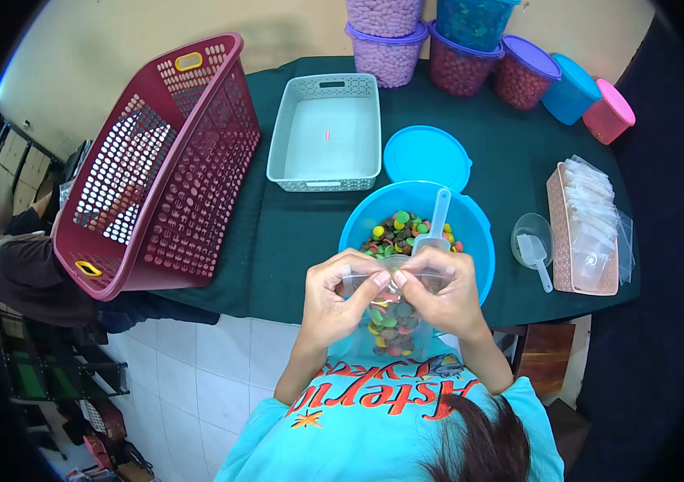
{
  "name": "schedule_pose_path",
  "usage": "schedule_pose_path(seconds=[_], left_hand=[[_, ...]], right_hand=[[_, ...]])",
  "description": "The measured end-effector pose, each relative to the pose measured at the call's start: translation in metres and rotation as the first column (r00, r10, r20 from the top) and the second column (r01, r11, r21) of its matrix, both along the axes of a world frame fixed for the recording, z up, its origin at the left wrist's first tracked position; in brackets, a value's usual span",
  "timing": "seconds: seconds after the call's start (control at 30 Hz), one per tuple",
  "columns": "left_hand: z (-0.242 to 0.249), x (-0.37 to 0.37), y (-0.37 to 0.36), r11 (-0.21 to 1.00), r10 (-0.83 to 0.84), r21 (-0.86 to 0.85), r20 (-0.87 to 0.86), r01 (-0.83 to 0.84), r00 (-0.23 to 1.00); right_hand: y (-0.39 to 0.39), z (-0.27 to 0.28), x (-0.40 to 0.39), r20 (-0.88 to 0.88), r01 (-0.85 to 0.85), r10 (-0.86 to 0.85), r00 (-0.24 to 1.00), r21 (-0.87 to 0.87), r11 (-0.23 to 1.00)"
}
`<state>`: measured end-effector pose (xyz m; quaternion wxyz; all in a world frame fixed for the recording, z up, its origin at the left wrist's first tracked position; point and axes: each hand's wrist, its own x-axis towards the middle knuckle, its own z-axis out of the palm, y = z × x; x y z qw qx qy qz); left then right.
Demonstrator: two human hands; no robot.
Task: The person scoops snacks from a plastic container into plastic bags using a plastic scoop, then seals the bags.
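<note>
A clear plastic pouch (394, 328) with colourful round candies inside hangs upright in front of my chest. My left hand (342, 293) pinches its top edge between thumb and fingers. On the other side of the top edge, my right hand (442, 291) pinches too, and the two thumbs nearly touch. Just beyond the hands stands a blue tub (478, 233) holding green, yellow, red and brown candies (394, 233). A translucent scoop (438, 221) leans in the tub, its handle pointing away from me.
A maroon basket (201, 185) stands left, a grey-green tray (326, 132) behind. A blue lid (428, 158) lies behind the tub. Right are a bowl with a scoop (532, 241) and a pink basket of packets (587, 229). Lidded containers (458, 64) line the back. A person (32, 273) is far left.
</note>
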<state>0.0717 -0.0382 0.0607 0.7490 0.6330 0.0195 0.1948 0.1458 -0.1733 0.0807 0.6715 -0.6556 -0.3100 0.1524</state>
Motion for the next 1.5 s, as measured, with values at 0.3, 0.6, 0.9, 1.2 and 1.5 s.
schedule_pose_path(seconds=[0.3, 0.6, 0.9, 1.2, 1.5], left_hand=[[0.003, -0.041, 0.037, 0.985, 0.153, 0.079, -0.013, -0.152, 0.988], [-0.016, -0.065, 0.072, 0.974, 0.228, 0.004, 0.058, -0.229, 0.972], [-0.002, -0.070, 0.104, 0.980, 0.113, 0.184, -0.184, -0.079, 0.976], [0.015, -0.080, 0.127, 0.936, 0.345, 0.017, 0.168, -0.353, 0.923], [0.036, -0.077, 0.150, 0.792, 0.584, -0.470, 0.401, -0.389, 0.706]], right_hand=[[0.025, -0.011, -0.017, -0.091, -0.061, 0.059, 0.994, -0.020, 0.998], [0.045, -0.017, -0.024, -0.148, -0.073, 0.071, 0.986, -0.007, 0.997], [0.056, -0.018, -0.029, -0.049, 0.024, -0.028, 0.998, -0.072, 0.997], [0.058, -0.007, -0.031, -0.133, -0.048, 0.061, 0.989, 0.099, 0.994], [0.049, -0.014, -0.037, -0.080, 0.019, -0.014, 0.997, 0.064, 0.998]])
